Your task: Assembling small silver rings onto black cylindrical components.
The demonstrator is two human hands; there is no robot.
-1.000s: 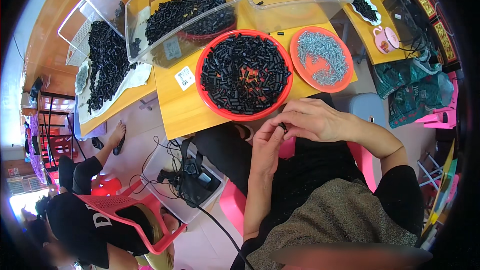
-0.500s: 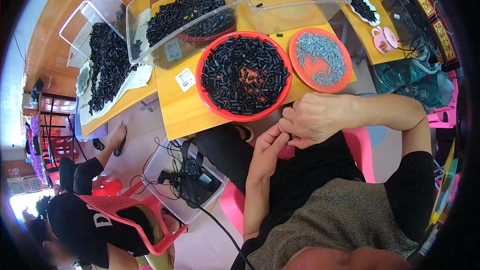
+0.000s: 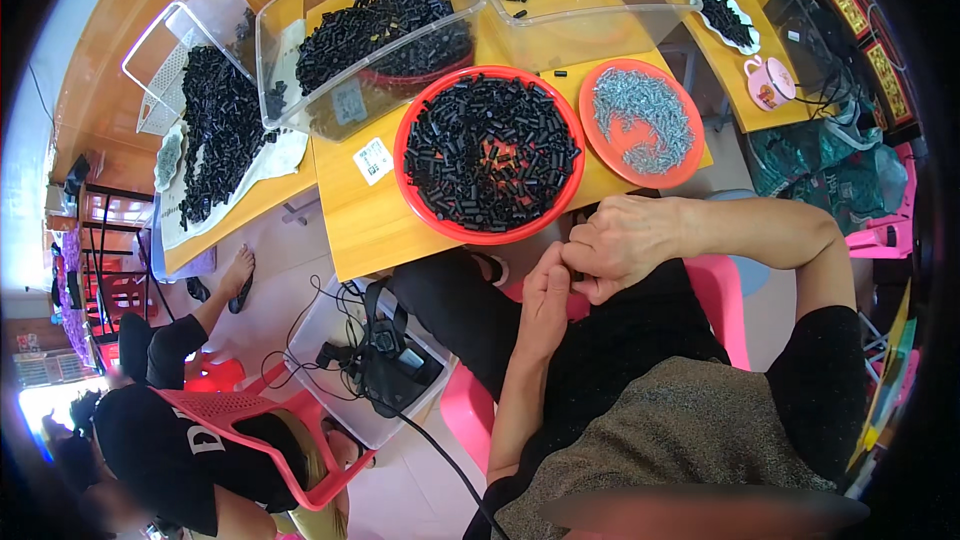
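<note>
My left hand (image 3: 546,302) and my right hand (image 3: 620,245) meet above my lap, just in front of the table edge. Both are closed, with fingertips pressed together around a small black piece (image 3: 578,277), mostly covered by the fingers. Just beyond them stands a red bowl (image 3: 404,180) filled with short black cylindrical pieces (image 3: 460,130); some red bottom shows through. To its right, an orange-red plate (image 3: 668,180) carries a spread of small silver screw-like pieces (image 3: 645,110).
Clear plastic bins (image 3: 262,80) with black pieces stand at the back of the wooden table (image 3: 350,230). Leftward is a cloth (image 3: 285,160) heaped with more. A pink mug (image 3: 768,82) sits far right. Another person (image 3: 150,440) sits lower left, near a cable-filled box (image 3: 380,425).
My right hand has shifted slightly down and its fingers have curled more. The left fingers have straightened upward against it. The bowl and plate look unchanged.
</note>
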